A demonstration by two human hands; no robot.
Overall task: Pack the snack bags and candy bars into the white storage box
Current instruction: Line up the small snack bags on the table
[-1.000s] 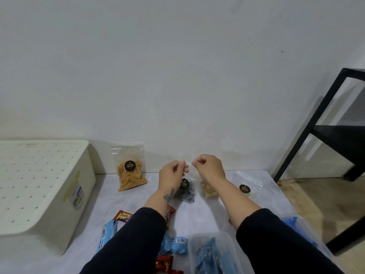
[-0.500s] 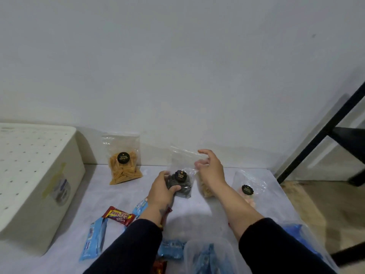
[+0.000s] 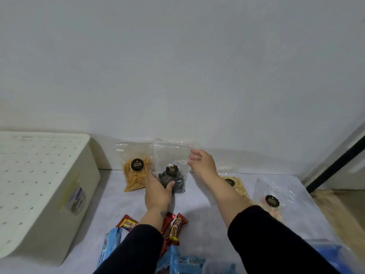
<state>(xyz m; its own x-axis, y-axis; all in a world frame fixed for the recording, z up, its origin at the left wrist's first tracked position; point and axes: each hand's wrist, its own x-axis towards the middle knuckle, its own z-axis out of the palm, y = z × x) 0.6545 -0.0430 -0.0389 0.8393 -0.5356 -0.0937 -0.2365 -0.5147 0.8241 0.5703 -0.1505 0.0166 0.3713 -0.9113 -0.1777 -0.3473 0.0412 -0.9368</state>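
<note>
Both hands stand a dark-cookie bag against the wall; packing not begun.

The left hand clasps the foot of the cookie bag; the right hand, fingers spread, touches its upper right edge. Beside it leans the orange-stick bag; two more bags lie to the right, and candy bars lie near the sleeves. The white box sits at left, lid on, so everything is left to pack.

A single head-worn wide-angle view looked forward and down from close above the table, facing the wall at twelve o'clock. The white storage box lay at nine o'clock; sleeves entered from six.
</note>
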